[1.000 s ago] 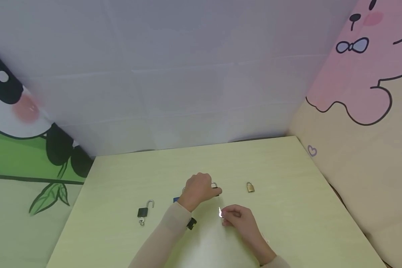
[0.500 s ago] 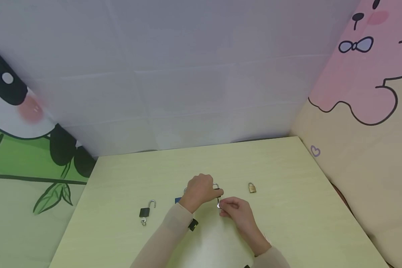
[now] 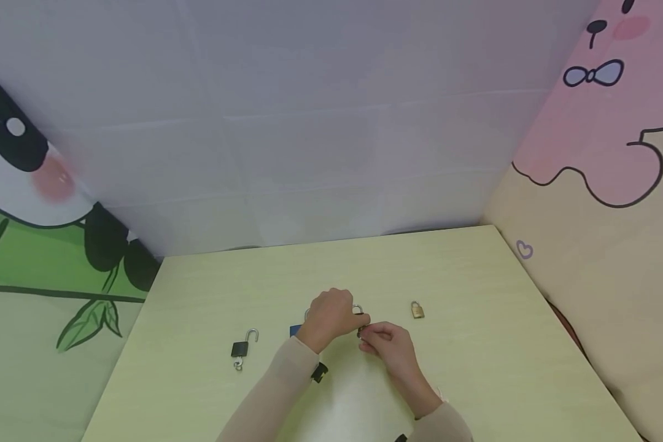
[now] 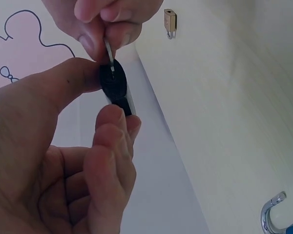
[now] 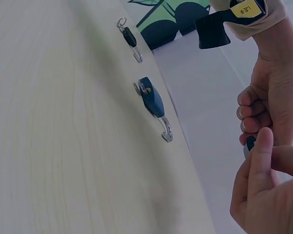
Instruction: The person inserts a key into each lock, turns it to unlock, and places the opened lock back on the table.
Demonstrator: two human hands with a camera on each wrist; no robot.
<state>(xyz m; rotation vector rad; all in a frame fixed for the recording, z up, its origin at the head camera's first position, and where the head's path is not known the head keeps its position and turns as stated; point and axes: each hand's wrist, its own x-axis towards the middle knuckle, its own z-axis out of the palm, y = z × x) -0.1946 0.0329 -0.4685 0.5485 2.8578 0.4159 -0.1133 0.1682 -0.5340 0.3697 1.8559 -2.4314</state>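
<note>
Taking the held lock [image 4: 113,84] as the dial's centre in the head view, the left hand [image 3: 331,320] sits at nine o'clock, gripping this small black lock between thumb and fingers. The right hand [image 3: 391,351], between four and five o'clock, pinches a key [image 4: 109,51]. A second ago that key shone well apart from the lock, toward six o'clock; half a second ago it was just below. Now its tip meets the lock's base, how deep I cannot tell, and the right fingertips are just beside the left thumb. The left hand keeps its place and grip. The others lie unmoved on the worktop [image 3: 193,294]: the brass lock [image 3: 417,312] at three o'clock, the blue lock [image 3: 294,330] near nine, partly hidden, and farther out, between eight and nine, the black lock [image 3: 240,349], its shackle open.
</note>
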